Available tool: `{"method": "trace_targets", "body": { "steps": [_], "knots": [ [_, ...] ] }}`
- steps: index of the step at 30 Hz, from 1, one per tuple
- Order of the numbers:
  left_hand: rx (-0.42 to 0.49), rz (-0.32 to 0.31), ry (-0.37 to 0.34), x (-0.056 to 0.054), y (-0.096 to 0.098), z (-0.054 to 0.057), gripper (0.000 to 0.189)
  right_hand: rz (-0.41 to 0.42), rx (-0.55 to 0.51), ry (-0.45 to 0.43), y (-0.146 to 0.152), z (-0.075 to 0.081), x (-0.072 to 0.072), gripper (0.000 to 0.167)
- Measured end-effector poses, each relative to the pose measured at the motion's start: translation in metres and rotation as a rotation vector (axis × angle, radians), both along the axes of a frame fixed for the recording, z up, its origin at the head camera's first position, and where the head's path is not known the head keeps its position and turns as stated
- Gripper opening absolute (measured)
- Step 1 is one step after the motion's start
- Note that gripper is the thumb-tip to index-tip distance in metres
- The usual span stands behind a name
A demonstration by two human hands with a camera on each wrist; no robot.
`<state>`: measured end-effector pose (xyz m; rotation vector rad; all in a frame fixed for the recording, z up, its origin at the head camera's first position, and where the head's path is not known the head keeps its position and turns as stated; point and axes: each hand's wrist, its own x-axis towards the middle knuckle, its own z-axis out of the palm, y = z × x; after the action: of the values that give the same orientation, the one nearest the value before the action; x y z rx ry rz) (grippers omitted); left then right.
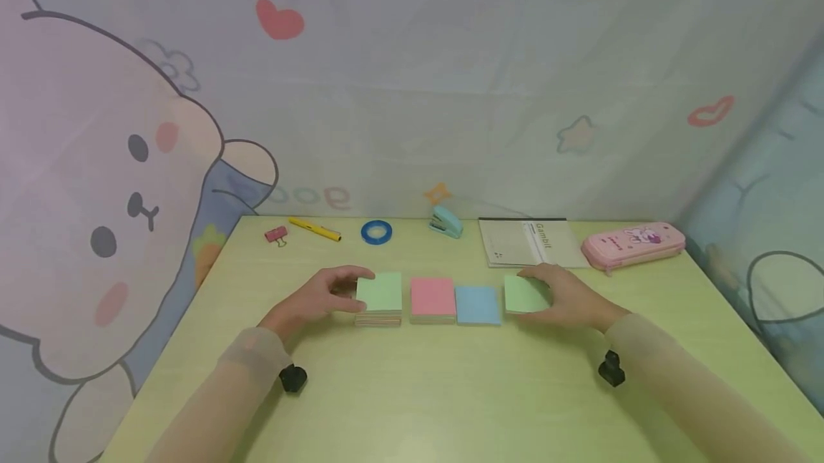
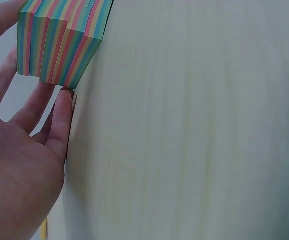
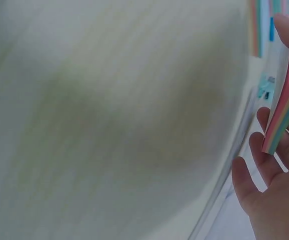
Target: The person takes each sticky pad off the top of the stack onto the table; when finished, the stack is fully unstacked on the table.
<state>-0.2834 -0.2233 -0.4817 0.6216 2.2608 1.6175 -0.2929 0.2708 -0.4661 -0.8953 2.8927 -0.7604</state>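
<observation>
My left hand [image 1: 325,293] grips the left edge of a tall stack of sticky notes [image 1: 380,293], with the thumb at the front and fingers at the back. The top sheet is green, and in the left wrist view several pads with coloured stripes [image 2: 59,42] make up the pile. In my right hand [image 1: 566,296] is a thin green-topped sticky note pad [image 1: 524,294], pinched between thumb and fingers. Its striped side [image 3: 284,110] shows pink, yellow and blue-green layers in the right wrist view. Between the hands lie a pink-topped stack [image 1: 433,297] and a lower blue-topped pad [image 1: 478,305], side by side.
Along the table's back edge lie a binder clip [image 1: 276,235], a yellow pen [image 1: 315,229], a roll of blue tape [image 1: 376,232], a mint stapler [image 1: 445,222], a notebook [image 1: 515,242] and a pink pencil case [image 1: 634,245]. A printed curtain [image 1: 412,91] hangs behind.
</observation>
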Motion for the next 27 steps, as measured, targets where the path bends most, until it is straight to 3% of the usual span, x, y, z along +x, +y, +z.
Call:
{"method": "trace_targets", "body": {
  "steps": [7, 13, 27],
  "knots": [
    [-0.005, -0.003, 0.0, 0.0, -0.001, 0.0, 0.053, 0.061, 0.024, -0.047, 0.011, -0.016, -0.003, 0.08],
    [-0.016, 0.009, -0.002, 0.001, 0.0, 0.001, 0.054, 0.053, 0.068, -0.068, 0.007, -0.013, -0.001, 0.084],
    [-0.02, 0.004, 0.0, -0.001, -0.002, -0.001, 0.054, 0.04, 0.061, -0.06, -0.001, -0.016, -0.002, 0.083]
  ]
}}
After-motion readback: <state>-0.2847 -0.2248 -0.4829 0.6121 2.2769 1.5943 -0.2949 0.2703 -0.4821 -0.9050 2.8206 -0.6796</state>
